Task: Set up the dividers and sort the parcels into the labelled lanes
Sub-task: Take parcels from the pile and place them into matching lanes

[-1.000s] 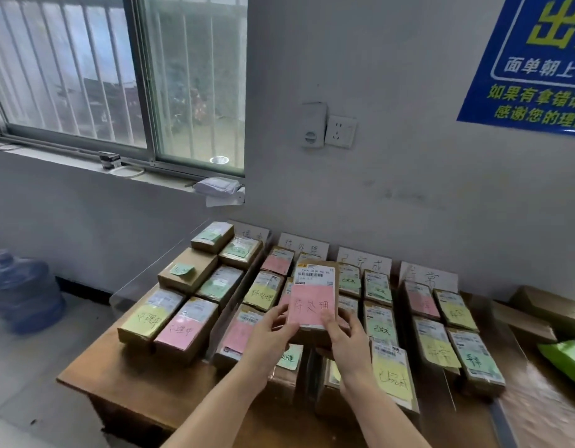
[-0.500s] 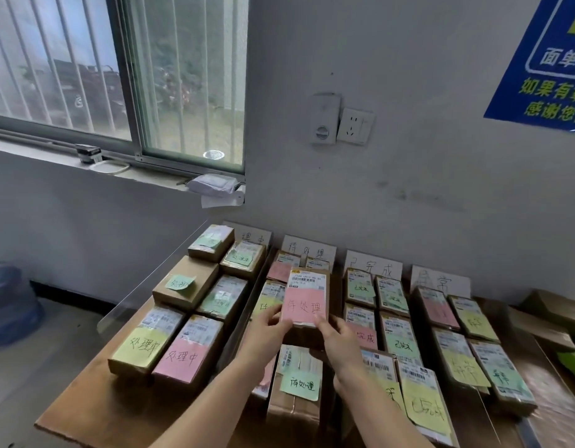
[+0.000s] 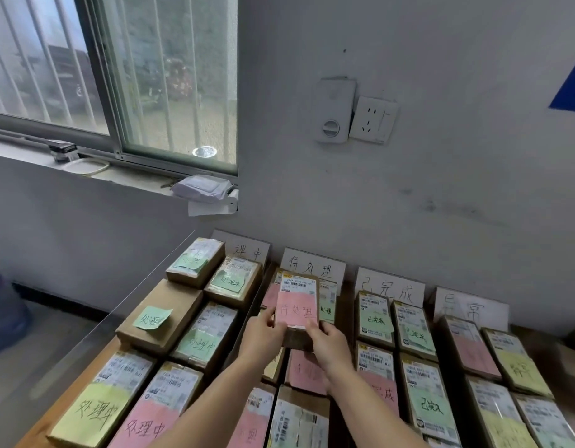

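left grip [image 3: 265, 334] and right grip [image 3: 328, 345] clamped on near end of pink-noted parcel [image 3: 297, 307]; parcel toward surface [image 3: 69, 396] back edge, long axis pointing at 待处理 card [image 3: 312, 265] just beyond; hands equally near

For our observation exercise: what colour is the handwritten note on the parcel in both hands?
The parcel bears a pink note; head view.

This looked like a parcel depot's sorting room. Rows of cardboard parcels [image 3: 415, 331] with printed shipping labels and coloured handwritten notes covered a wooden surface [image 3: 567, 360]. They lay in lanes headed by handwritten cards [image 3: 389, 286] propped against a plain grey wall [image 3: 441, 189]. A barred window [image 3: 118, 76], a wall socket [image 3: 373, 119] and the corner of a blue notice [image 3: 570, 88] suited a workroom, not a home.
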Motion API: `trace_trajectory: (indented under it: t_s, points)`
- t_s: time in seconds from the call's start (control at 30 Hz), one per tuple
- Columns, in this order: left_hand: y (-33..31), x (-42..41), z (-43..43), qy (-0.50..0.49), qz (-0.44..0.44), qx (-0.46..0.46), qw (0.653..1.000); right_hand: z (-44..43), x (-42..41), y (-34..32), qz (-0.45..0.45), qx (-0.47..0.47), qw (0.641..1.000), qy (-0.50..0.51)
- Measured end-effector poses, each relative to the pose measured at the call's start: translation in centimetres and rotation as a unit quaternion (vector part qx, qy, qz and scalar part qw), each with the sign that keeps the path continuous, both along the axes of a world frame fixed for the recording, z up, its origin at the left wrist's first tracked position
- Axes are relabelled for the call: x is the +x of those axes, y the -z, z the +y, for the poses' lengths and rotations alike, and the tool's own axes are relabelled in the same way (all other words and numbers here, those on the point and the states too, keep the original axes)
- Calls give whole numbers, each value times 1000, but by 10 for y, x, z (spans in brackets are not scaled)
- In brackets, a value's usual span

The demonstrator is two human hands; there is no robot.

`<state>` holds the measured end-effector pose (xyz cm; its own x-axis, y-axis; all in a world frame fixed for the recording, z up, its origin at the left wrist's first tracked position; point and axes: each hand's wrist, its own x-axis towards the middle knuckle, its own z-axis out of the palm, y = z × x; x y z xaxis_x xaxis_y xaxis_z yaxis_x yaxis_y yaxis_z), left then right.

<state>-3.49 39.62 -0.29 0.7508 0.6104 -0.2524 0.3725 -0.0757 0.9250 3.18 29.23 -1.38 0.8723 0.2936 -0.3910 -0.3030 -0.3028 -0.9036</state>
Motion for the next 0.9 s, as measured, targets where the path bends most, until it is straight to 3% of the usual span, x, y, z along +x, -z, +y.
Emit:
trace_trajectory:
  t_s: [0.27,0.47,0.9]
  points:
    - [17,64,44,45,76,135,987,43,54,15,-49,-79,995,-24]
    - [27,95,63,84,193,257,943,66,81,29,-75,-111,990,-46]
    - [29,108,62,125,248,342,898,75,87,42,-124,-172,975,-71]
